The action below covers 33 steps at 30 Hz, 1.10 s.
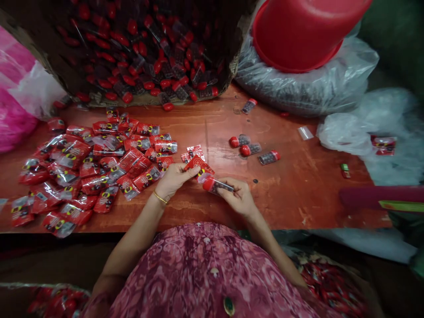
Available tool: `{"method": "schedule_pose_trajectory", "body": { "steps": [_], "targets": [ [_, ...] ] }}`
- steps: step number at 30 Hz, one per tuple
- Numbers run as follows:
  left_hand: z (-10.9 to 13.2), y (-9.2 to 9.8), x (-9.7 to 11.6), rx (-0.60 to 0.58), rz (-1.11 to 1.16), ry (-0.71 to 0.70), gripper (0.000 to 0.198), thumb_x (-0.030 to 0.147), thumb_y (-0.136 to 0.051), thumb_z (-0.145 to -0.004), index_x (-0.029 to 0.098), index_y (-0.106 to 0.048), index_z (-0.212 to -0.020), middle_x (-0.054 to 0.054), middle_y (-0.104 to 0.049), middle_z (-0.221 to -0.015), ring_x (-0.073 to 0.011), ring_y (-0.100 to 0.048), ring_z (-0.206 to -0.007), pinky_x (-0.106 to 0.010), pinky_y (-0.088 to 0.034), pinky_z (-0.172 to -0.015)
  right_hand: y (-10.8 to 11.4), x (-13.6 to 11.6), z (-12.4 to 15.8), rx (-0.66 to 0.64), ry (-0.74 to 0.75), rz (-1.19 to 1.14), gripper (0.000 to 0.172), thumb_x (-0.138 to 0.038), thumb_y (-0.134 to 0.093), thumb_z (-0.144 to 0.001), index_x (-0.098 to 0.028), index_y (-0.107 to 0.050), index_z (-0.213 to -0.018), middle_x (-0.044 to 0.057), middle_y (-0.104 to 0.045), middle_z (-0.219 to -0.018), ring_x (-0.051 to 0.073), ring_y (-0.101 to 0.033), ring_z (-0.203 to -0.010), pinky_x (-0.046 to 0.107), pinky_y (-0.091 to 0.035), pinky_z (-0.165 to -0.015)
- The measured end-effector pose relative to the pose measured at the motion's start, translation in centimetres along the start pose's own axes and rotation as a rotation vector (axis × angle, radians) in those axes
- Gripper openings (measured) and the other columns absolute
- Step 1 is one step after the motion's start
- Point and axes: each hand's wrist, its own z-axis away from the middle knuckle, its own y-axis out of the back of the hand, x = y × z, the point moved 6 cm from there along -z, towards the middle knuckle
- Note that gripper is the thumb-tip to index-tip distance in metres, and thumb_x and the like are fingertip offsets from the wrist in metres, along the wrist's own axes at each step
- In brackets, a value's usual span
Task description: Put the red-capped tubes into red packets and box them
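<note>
My left hand (175, 179) pinches a red printed sachet (198, 165) by its edge above the wooden table (298, 185). My right hand (238, 196) grips a small clear tube with a red cap (215, 184), its capped end pointing at the mouth of the sachet. Both hands meet near the table's front edge. A gold bangle sits on my left wrist. To the left lies a pile of several filled red sachets (89, 168).
Three loose red-capped tubes (253, 150) lie right of my hands. A cardboard box full of tubes (145, 53) stands at the back. A red bucket (304, 31) rests on a plastic bag (308, 84). Pink bags (16, 101) lie far left, clear bags (374, 128) right.
</note>
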Motion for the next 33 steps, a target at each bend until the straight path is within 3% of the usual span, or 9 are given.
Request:
{"method": "schedule_pose_trajectory", "body": {
  "steps": [10, 14, 19, 25, 29, 33],
  "targets": [
    [0.7, -0.1, 1.4, 0.108, -0.284, -0.133, 0.035, 0.044, -0.061, -0.072, 0.011, -0.069, -0.071, -0.002, -0.064, -0.063, -0.0127, -0.052, -0.058, -0.024, -0.039, -0.057, 0.1, -0.5, 0.2, 0.002, 0.106, 0.207, 0.016, -0.024, -0.051, -0.076, -0.017, -0.064, -0.080, 0.001, -0.062, -0.064, 0.013, -0.054, -0.056, 0.024, -0.042, -0.054],
    [1.1, -0.4, 1.9, 0.158, -0.355, -0.161, 0.031, 0.041, -0.060, -0.073, 0.013, -0.068, -0.066, 0.001, -0.061, -0.058, -0.0119, -0.050, -0.056, -0.023, -0.037, -0.055, 0.4, -0.4, 0.2, 0.090, 0.126, 0.210, 0.016, -0.025, -0.052, -0.076, -0.017, -0.065, -0.083, 0.002, -0.065, -0.068, 0.014, -0.055, -0.058, 0.025, -0.044, -0.057],
    [0.8, -1.3, 1.2, 0.123, -0.061, -0.108, 0.030, 0.038, -0.071, -0.063, 0.014, -0.070, -0.080, -0.003, -0.070, -0.077, -0.0147, -0.059, -0.070, -0.026, -0.046, -0.068, 0.0, 0.3, 0.1, 0.098, 0.064, 0.095, 0.020, -0.028, -0.052, -0.078, -0.018, -0.065, -0.088, 0.002, -0.066, -0.074, 0.015, -0.057, -0.062, 0.026, -0.046, -0.059],
    [0.6, -3.4, -1.6, 0.085, 0.440, 0.154, 0.039, 0.034, -0.084, -0.041, 0.011, -0.068, -0.069, -0.003, -0.069, -0.067, -0.0109, -0.059, -0.061, -0.025, -0.048, -0.066, -0.4, 0.7, 0.1, 0.069, 0.053, 0.064, 0.022, -0.030, -0.050, -0.083, -0.018, -0.064, -0.095, 0.003, -0.066, -0.081, 0.015, -0.057, -0.068, 0.027, -0.046, -0.066],
    [0.7, -3.5, -2.3, 0.163, 0.503, 0.200, 0.036, 0.028, -0.085, -0.038, 0.011, -0.067, -0.064, -0.002, -0.069, -0.065, -0.0097, -0.059, -0.060, -0.025, -0.049, -0.069, -0.9, 1.0, 0.2, 0.097, 0.062, 0.080, 0.021, -0.029, -0.049, -0.085, -0.018, -0.061, -0.097, 0.003, -0.064, -0.082, 0.014, -0.056, -0.071, 0.027, -0.046, -0.068],
    [0.7, -3.3, -2.2, 0.227, 0.556, 0.169, 0.038, 0.030, -0.086, -0.038, 0.012, -0.066, -0.066, -0.001, -0.069, -0.068, -0.0102, -0.060, -0.063, -0.026, -0.049, -0.071, -1.4, 2.0, 0.2, 0.248, -0.012, 0.007, 0.020, -0.035, -0.051, -0.084, -0.018, -0.056, -0.095, 0.001, -0.060, -0.078, 0.012, -0.053, -0.065, 0.025, -0.046, -0.063]
  ]
}}
